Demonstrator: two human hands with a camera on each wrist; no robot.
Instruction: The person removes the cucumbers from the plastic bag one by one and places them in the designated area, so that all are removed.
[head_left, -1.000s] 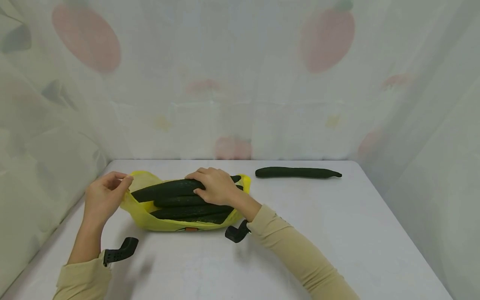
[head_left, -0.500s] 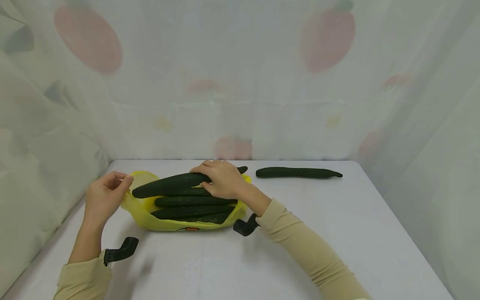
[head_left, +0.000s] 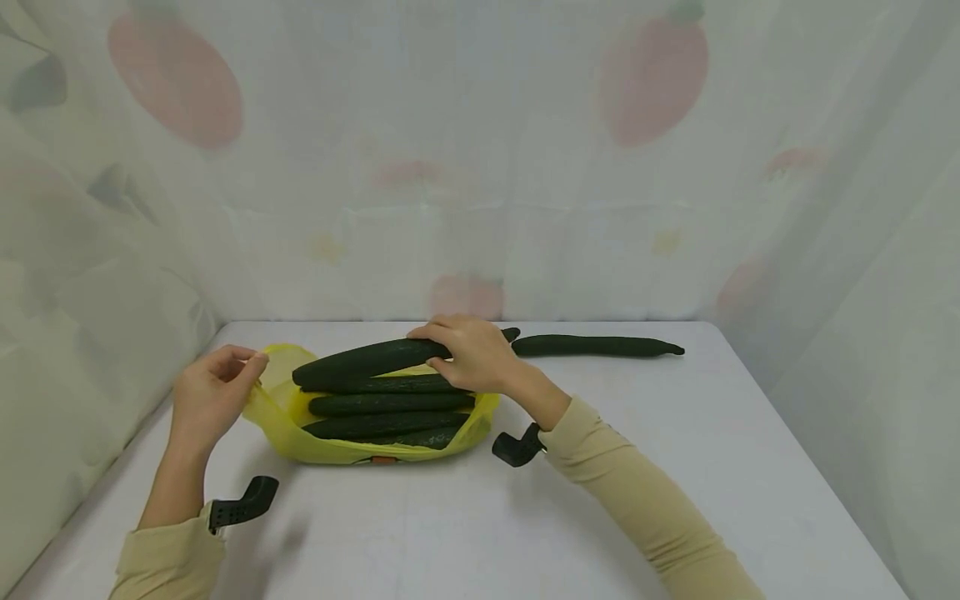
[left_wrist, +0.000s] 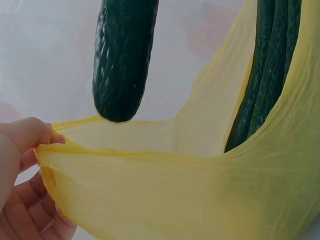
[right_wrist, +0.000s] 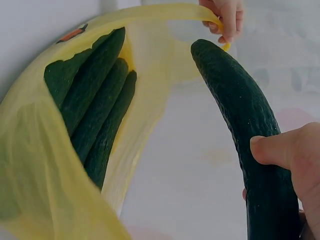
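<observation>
The bag (head_left: 300,433) pinched by the left hand (head_left: 210,396) is thin yellow plastic film, translucent, soft and finely creased where it is pulled taut. The cucumber (head_left: 375,358) gripped by the right hand (head_left: 472,354) has a dark green, pebbled skin with a dull sheen, as do the cucumbers in the bag (head_left: 390,406) just below that hand and the single cucumber (head_left: 596,345) beyond it. The surface (head_left: 675,467) is pale, smooth and matt; the backdrop (head_left: 480,167) behind both hands is sheer printed cloth.

Right hand (head_left: 468,354) gripping cucumber (head_left: 375,358), left hand (head_left: 210,396) pinching yellow bag (head_left: 288,429)
</observation>
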